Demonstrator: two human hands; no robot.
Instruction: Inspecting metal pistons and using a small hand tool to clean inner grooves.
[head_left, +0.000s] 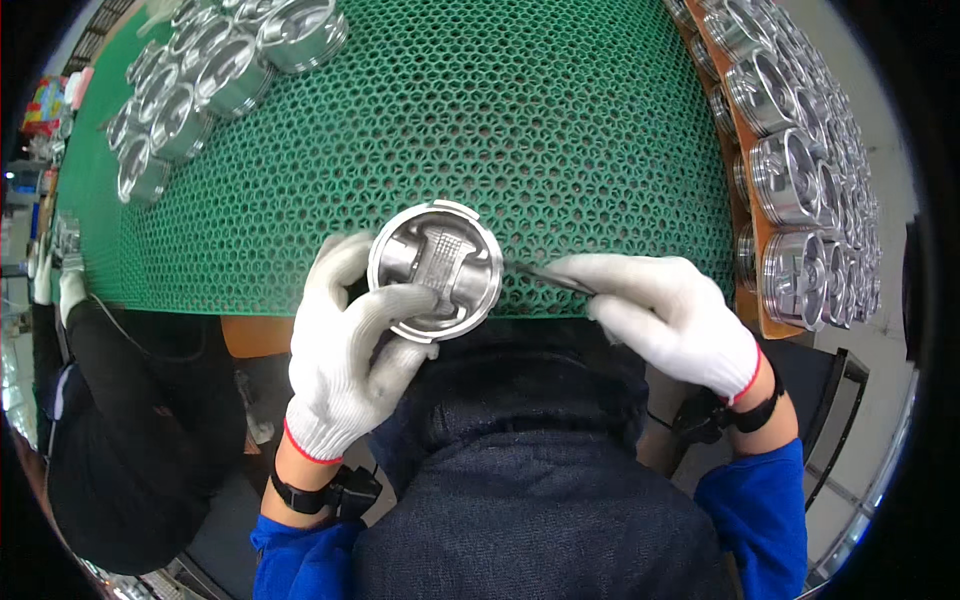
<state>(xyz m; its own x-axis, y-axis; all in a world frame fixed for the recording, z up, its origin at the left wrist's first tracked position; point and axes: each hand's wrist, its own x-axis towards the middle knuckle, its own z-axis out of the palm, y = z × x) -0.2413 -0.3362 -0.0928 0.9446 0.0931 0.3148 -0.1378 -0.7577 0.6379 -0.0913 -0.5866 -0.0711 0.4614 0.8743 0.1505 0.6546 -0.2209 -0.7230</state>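
A shiny metal piston [442, 250] is in my left hand [340, 345], its hollow underside turned up toward me. My white-gloved fingers wrap its left and lower rim, and one finger reaches into the hollow. From the right, my right hand [675, 315], also gloved, pinches a thin dark pointed tool [548, 277]. The tool's tip is at the piston's right edge; whether it touches the metal I cannot tell. Both hands are over the near edge of a green honeycomb mat [560, 120].
Several pistons [230, 75] stand grouped at the mat's far left. On the right, an orange-brown board [765, 270] carries rows of pistons [790, 180]. A person in dark clothes [140, 430] with white gloves sits at the left, beside the same table.
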